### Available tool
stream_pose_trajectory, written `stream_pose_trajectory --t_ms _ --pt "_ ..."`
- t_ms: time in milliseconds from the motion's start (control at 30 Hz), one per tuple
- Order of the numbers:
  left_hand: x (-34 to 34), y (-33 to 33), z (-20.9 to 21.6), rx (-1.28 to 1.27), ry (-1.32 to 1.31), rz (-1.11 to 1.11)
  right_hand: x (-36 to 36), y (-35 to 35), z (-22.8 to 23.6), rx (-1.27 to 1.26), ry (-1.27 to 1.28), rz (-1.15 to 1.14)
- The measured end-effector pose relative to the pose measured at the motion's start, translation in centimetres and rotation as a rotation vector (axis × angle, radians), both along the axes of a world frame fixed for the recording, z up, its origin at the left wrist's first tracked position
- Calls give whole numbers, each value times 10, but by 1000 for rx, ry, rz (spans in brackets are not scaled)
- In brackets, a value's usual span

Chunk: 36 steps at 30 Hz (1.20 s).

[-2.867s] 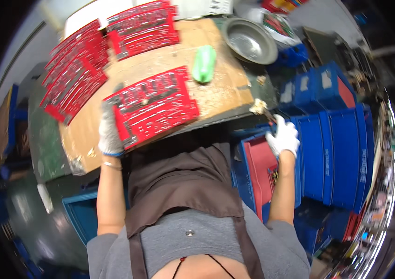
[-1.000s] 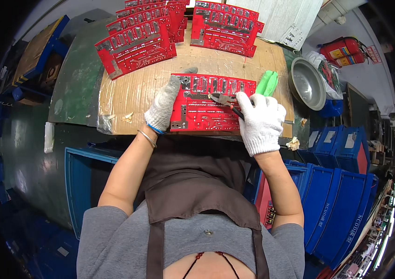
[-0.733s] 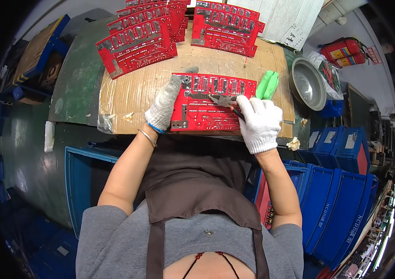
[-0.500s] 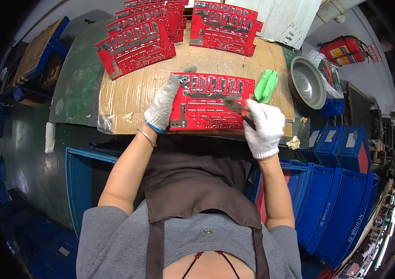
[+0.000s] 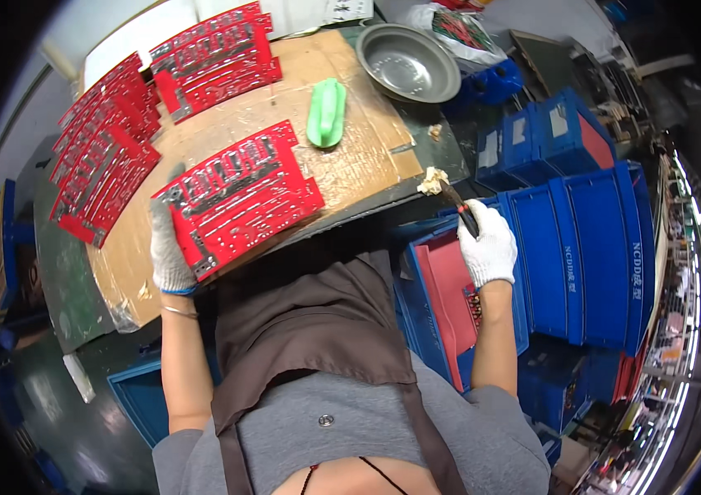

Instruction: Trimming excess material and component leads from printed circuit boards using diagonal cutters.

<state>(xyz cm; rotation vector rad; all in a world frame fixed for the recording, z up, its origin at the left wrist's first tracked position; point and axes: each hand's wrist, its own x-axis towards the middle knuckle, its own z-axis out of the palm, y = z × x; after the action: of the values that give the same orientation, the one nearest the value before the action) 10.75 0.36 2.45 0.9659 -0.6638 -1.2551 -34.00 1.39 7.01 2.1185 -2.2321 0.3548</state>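
My left hand (image 5: 171,254), in a knitted work glove, grips the left edge of a red circuit board (image 5: 247,194), its fingers partly hidden behind it. The board lies at the near edge of the cardboard-covered bench. Off to the right, my gloved right hand (image 5: 489,246) is closed round a pair of cutting pliers (image 5: 466,216) with red and black handles. The jaws of the pliers are beside a crumpled, pale yellowish lump (image 5: 433,180) at the bench edge; whether they touch is unclear.
More red circuit boards (image 5: 214,62) stand overlapping at the back left. A green oblong object (image 5: 326,114) lies on the cardboard (image 5: 367,157). Behind it sits a metal bowl (image 5: 408,62). Blue bins (image 5: 598,239) line the right, and one bin with a pink lining (image 5: 441,301) stands below my right arm.
My right hand has moved the pliers off the board to the right, beside the pale lump. The view has turned rightward; my left hand still holds the board.
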Motion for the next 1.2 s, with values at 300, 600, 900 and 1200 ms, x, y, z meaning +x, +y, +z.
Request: stream_pose_trajectory --t_ms 300,600,900,1200 --pt "2 2 -6 -16 32 -43 13 -9 14 200 400 -98" --pt "5 -2 -10 -34 51 -37 24 -30 25 407 428 -274" --pt "1 -2 -9 -46 -49 41 -31 -42 14 564 178 -156" --pt "8 2 -5 -12 2 -40 84 -33 34 47 -325 482"
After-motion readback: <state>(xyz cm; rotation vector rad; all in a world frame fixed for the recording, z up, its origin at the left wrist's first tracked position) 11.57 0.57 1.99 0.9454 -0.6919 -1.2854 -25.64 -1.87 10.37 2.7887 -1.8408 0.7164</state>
